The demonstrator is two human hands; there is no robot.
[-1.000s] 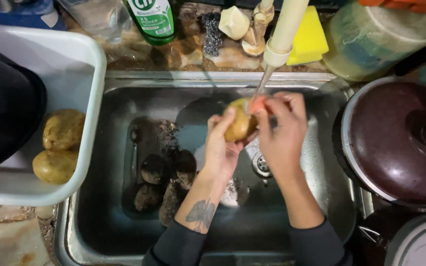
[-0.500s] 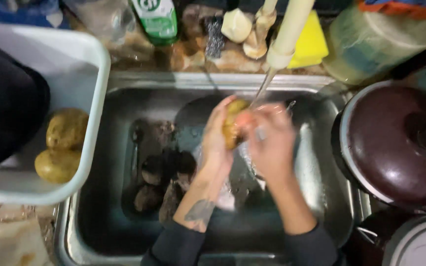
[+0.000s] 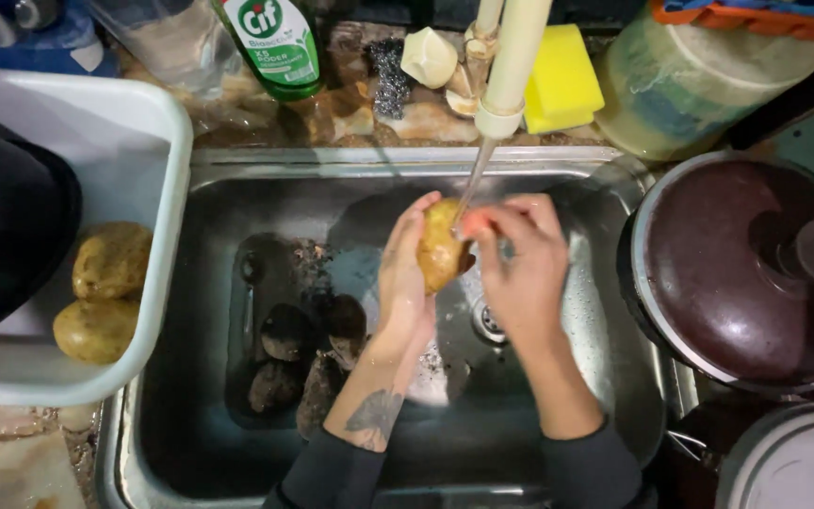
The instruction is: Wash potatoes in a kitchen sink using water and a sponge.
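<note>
Over the steel sink (image 3: pixel 237 179) both my hands hold one yellow-brown potato (image 3: pixel 440 247) under the water stream from the pale tap (image 3: pixel 511 66). My left hand (image 3: pixel 404 283) cups the potato from the left. My right hand (image 3: pixel 520 259) presses on it from the right, thumb on top. Several dark, dirty potatoes (image 3: pixel 299 358) lie on the sink floor to the left of my arms. The drain (image 3: pixel 489 322) shows between my wrists.
A white tub (image 3: pixel 157 226) at the left holds two washed potatoes (image 3: pixel 105 287) and a dark object. Behind the sink stand a green bottle (image 3: pixel 270 42), a yellow sponge (image 3: pixel 562 75) and a scourer. A dark-lidded pot (image 3: pixel 737 269) sits at the right.
My hands have turned and rubbed the potato under the stream, staying in about the same place over the sink. Nothing else has moved.
</note>
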